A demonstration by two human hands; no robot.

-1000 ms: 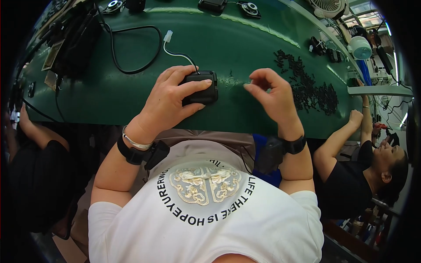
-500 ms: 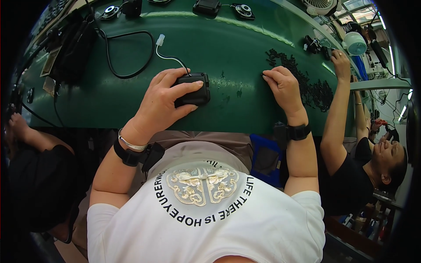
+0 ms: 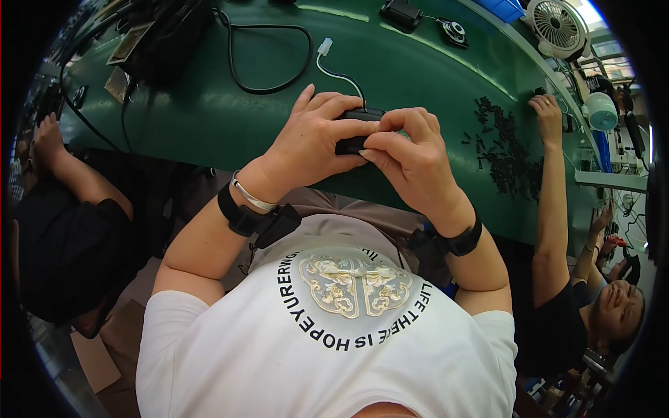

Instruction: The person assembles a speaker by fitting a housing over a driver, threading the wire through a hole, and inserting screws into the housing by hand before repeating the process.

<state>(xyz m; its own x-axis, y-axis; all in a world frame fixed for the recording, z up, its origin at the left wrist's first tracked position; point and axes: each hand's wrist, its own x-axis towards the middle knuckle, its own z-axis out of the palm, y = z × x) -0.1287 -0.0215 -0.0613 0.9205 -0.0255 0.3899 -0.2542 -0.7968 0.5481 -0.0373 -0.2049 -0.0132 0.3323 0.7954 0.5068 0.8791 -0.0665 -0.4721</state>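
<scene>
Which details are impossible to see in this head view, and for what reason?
All in the head view:
Black case: mostly covered by the left hand and right hand.
Anything inside the right hand's grip: hidden by that hand.
Small black pieces: too small for exact shape.
Blue container: cut off by the top edge.

The right hand (image 3: 417, 155) hid part of the black case (image 3: 350, 145); the upper edge cut off a blue bin (image 3: 503, 9).

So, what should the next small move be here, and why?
Perhaps the right hand should press lightly at the right end of the case: it is curled in there, and the left hand grips the case. I can't tell whether the right hand holds anything.
</scene>
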